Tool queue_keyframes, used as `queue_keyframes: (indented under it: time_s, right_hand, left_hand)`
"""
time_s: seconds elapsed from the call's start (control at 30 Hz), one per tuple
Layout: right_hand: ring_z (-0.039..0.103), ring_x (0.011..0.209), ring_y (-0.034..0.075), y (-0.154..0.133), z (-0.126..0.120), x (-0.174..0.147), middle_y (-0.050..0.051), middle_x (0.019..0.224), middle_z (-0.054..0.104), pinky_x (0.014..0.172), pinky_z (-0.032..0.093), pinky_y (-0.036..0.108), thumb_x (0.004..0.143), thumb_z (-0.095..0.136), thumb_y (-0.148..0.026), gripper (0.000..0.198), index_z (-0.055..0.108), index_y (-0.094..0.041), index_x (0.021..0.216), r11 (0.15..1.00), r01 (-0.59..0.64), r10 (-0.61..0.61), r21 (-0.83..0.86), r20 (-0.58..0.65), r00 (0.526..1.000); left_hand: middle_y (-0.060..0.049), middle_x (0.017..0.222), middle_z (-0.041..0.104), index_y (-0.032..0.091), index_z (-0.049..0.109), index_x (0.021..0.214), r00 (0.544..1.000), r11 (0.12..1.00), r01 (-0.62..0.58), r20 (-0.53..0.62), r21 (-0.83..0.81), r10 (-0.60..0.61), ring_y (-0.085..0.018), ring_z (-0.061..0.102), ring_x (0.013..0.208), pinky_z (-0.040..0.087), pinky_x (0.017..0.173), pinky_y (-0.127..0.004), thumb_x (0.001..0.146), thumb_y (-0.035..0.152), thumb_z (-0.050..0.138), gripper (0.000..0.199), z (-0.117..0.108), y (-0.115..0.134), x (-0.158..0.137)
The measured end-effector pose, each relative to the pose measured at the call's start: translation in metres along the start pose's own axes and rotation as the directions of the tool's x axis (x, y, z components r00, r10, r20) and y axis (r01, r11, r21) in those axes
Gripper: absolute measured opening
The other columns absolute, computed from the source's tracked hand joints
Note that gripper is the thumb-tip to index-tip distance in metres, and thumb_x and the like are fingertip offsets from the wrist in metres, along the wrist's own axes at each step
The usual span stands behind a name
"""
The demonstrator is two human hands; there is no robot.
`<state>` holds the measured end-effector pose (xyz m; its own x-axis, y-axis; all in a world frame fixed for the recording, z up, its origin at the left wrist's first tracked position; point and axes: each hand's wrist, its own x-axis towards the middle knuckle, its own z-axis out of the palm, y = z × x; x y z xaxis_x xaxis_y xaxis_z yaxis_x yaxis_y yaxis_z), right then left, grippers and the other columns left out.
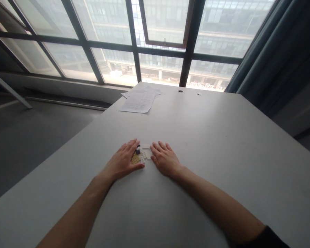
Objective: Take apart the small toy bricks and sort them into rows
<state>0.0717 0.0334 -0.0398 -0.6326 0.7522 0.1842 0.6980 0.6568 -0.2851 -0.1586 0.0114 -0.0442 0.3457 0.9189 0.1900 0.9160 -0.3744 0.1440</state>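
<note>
A small group of toy building bricks lies on the white table between my hands. It has tan studded bricks [135, 158], white studded bricks [143, 156] and a dark brick [137, 151]. My left hand [122, 158] rests around the left side of the group, its fingers stretched forward and its thumb apart along the near side. From the right, my right hand [165, 158] lies palm down with fingers extended, the fingertips touching or partly covering flat white pieces [146, 146]. Both palms hide part of what lies under them.
Printed paper sheets [139, 101] overlap at the far left of the white table [196, 137]. Two small round holes, one a dark cable hole [180, 91], sit near its far edge. Beyond are large windows [113, 65], with a dark curtain [268, 55] on the right.
</note>
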Motion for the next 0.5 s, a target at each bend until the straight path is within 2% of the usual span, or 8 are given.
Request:
queue_keyframes:
  time_s: [0.17,0.3,0.37,0.43,0.5]
  right_hand:
    - [0.03,0.138,0.028,-0.01,0.01,0.018,0.008,0.147,0.041,0.113,0.021,0.051,0.097,0.034,-0.036,0.046,0.041,-0.019,0.139,0.999,-0.036,0.037,0.008,-0.044,0.998]
    - [0.03,0.138,0.027,-0.01,0.009,0.023,0.008,0.147,0.041,0.113,0.021,0.051,0.097,0.035,-0.033,0.045,0.042,-0.019,0.139,0.996,-0.057,0.062,0.063,-0.066,0.996]
    - [0.031,0.138,0.025,-0.007,0.007,0.021,0.01,0.148,0.038,0.115,0.022,0.046,0.096,0.035,-0.033,0.048,0.039,-0.015,0.141,0.982,-0.088,0.106,0.168,-0.101,0.989]
    - [0.034,0.137,0.021,-0.001,0.004,0.013,0.012,0.148,0.039,0.114,0.027,0.038,0.097,0.032,-0.037,0.052,0.037,-0.011,0.142,0.937,-0.118,0.18,0.328,-0.164,0.97]
    - [0.039,0.134,0.019,0.012,0.001,-0.004,0.014,0.144,0.043,0.111,0.033,0.035,0.097,0.025,-0.045,0.058,0.038,-0.01,0.141,0.849,-0.131,0.277,0.512,-0.221,0.935]
  left_hand:
    - [-0.017,0.146,0.039,0.013,0.038,0.14,0.997,0.999,0.045,-0.058,0.023,-0.044,-0.03,0.033,0.137,0.026,0.113,-0.048,0.083,0.065,0.046,0.079,0.005,0.009,0.006]
    - [-0.017,0.143,0.042,0.012,0.044,0.136,0.994,0.997,0.072,-0.08,0.007,-0.071,-0.03,0.036,0.135,0.027,0.112,-0.048,0.085,0.061,0.045,0.07,0.005,0.014,0.01]
    - [-0.018,0.144,0.041,0.012,0.042,0.137,0.989,0.995,0.09,-0.111,-0.049,-0.095,-0.03,0.035,0.135,0.028,0.112,-0.048,0.086,0.06,0.044,0.07,0.004,0.013,0.01]
    - [-0.019,0.144,0.041,0.011,0.039,0.138,0.968,0.976,0.143,-0.184,-0.166,-0.173,-0.03,0.036,0.135,0.031,0.111,-0.048,0.087,0.062,0.042,0.072,0.004,0.007,0.008]
    - [-0.019,0.143,0.042,0.011,0.037,0.139,0.903,0.917,0.219,-0.287,-0.334,-0.32,-0.03,0.037,0.135,0.032,0.11,-0.049,0.088,0.063,0.038,0.073,0.003,-0.002,0.006]
